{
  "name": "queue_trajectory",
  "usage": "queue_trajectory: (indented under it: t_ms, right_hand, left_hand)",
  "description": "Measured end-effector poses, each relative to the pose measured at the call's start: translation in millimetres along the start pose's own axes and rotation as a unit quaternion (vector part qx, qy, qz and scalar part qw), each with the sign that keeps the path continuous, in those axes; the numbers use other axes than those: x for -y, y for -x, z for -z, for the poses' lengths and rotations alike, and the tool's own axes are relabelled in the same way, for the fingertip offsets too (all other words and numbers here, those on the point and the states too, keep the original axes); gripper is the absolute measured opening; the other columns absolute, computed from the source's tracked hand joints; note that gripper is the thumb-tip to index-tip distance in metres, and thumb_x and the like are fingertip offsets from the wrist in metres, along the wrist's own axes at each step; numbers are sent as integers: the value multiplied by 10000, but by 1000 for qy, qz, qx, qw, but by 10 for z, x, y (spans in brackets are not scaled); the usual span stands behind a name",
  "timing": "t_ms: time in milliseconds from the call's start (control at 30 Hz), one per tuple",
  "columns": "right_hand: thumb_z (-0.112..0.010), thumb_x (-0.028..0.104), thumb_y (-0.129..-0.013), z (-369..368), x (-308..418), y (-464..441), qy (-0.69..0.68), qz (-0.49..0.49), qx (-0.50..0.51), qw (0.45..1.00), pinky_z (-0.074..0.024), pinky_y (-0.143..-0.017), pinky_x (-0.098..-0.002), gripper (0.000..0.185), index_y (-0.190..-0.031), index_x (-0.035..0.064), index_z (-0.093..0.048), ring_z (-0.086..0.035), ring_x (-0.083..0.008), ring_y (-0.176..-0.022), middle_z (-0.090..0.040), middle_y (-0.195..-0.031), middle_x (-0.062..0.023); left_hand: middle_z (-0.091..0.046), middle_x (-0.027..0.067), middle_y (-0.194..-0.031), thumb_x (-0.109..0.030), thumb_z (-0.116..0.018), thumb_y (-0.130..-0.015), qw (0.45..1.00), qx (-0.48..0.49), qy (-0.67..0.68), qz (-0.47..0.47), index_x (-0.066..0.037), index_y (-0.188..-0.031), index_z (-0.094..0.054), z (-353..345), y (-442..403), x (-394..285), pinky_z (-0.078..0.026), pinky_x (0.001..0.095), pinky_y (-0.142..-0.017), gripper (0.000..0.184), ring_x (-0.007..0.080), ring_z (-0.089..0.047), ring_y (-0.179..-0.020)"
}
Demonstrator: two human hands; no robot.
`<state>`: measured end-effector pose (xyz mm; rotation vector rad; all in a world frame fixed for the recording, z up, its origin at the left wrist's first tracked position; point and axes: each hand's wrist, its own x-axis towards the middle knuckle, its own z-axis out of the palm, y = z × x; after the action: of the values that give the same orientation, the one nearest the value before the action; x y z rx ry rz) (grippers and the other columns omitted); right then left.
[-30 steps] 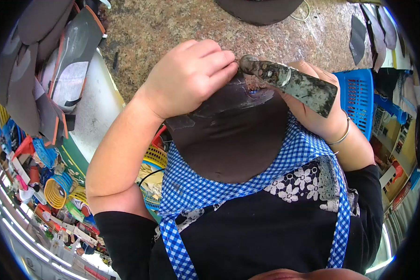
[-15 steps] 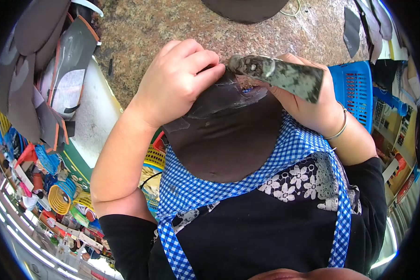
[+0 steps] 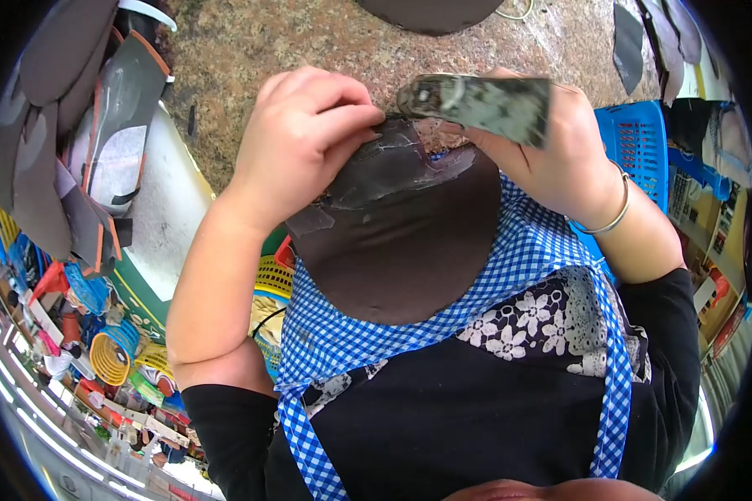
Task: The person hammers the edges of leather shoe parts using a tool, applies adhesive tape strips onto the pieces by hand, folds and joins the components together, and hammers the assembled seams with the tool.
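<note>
A dark brown, rounded sheet (image 3: 401, 267) lies across my lap and the near table edge. A thin, shiny black piece (image 3: 393, 171) lies over its upper part, whitish along one edge. My left hand (image 3: 309, 125) is closed, thumb and fingers pinched at the upper edge of the black piece; what exactly is between the fingertips is hidden. My right hand (image 3: 551, 146) grips a worn, speckled metal hammer (image 3: 485, 104), its rounded end pointing left, close to the left fingertips. The handle is hidden by the hand and head.
The table (image 3: 226, 58) has a speckled stone-like top. Another dark rounded piece (image 3: 430, 12) lies at the far edge, and dark cut pieces (image 3: 54, 142) are stacked at left. A blue basket (image 3: 635, 150) stands at right. A checked apron (image 3: 334, 334) covers my lap.
Both hands have shifted a little to the left and away from me. The hammer has moved left and up with my right hand, uncovering more of the black piece.
</note>
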<state>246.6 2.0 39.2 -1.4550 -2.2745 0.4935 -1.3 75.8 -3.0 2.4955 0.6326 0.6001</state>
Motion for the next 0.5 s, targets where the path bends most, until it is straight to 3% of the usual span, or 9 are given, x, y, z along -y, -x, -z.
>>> queue_trajectory:
  t_ms: [167, 300, 500]
  right_hand:
    - [-752, 199, -758, -5, 36, -15, -8, 17, 4, 1000, -507, -538, -392, 283, -898, 71, -542, -637, -296, -617, -605, -692, -95]
    - [-747, 244, -781, -18, 54, -50, 12, 39, 4, 999, -502, -521, -384, 288, -901, 76, -546, -634, -293, -602, -600, -672, -98]
    - [-750, 266, -786, -27, -8, -109, -5, 35, 0, 999, -494, -519, -395, 289, -848, 73, -544, -616, -304, -577, -578, -635, -97]
  left_hand:
    - [-634, 60, -924, -82, -665, -769, 999, 14, -42, -21, -72, -896, -692, 2, 47, -148, -470, 359, -801, 130, 245, -612, -872]
    - [-634, 33, -916, -83, -670, -773, 995, -1, -94, -37, -92, -891, -693, 3, 47, -218, -456, 359, -812, 120, 228, -612, -858]
    - [-628, -23, -891, -92, -685, -722, 997, 1, -26, 73, -129, -851, -686, 41, 113, -113, -422, 375, -841, 134, 194, -612, -861]
